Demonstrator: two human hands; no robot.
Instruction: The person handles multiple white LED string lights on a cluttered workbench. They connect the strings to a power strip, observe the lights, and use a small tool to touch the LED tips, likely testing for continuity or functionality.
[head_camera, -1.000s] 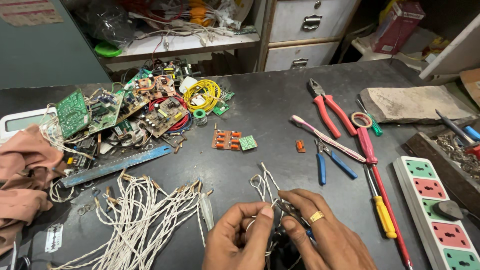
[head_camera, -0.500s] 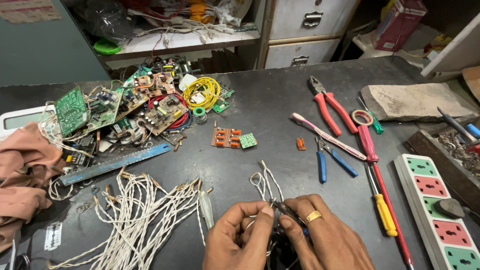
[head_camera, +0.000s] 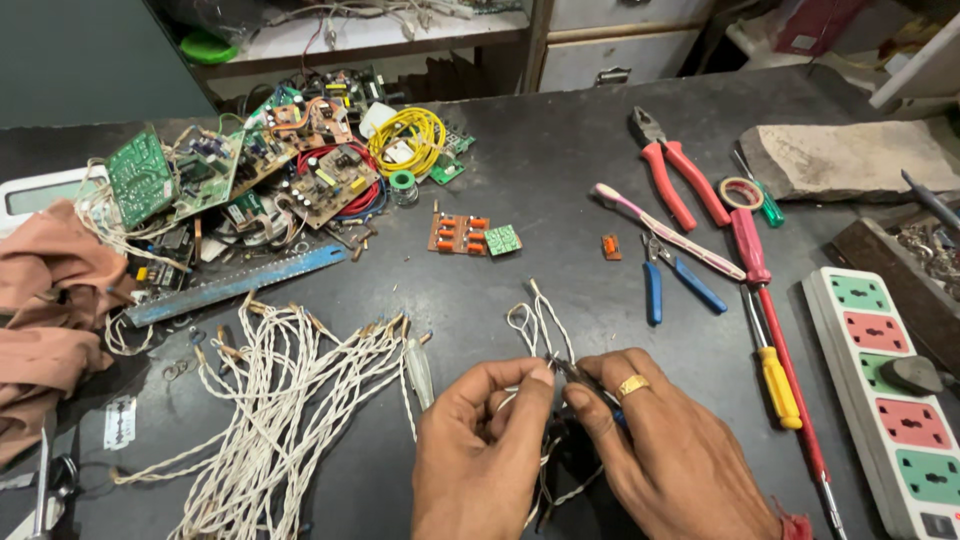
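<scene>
We're at an electronics repair bench: a dark worktable (head_camera: 560, 200) strewn with bare circuit boards (head_camera: 230, 170), a yellow wire coil (head_camera: 408, 135), red pliers (head_camera: 672, 175), screwdrivers (head_camera: 775, 330), a multi-socket power strip (head_camera: 890, 400) and a heap of twisted white wires (head_camera: 280, 400), metal drawers (head_camera: 620, 50) behind.

Your tabletop (head_camera: 560, 210): dark, scuffed. On it, your left: pile of circuit boards (head_camera: 250, 180), yellow wire coil (head_camera: 420, 135), blue ruler (head_camera: 235, 285), bundle of white twisted wires (head_camera: 290, 400), brown cloth (head_camera: 50, 320). Your right: red pliers (head_camera: 675, 175), blue cutters (head_camera: 665, 285), yellow-handled screwdriver (head_camera: 775, 375), power strip (head_camera: 890, 400), flat stone (head_camera: 850, 160).
</scene>
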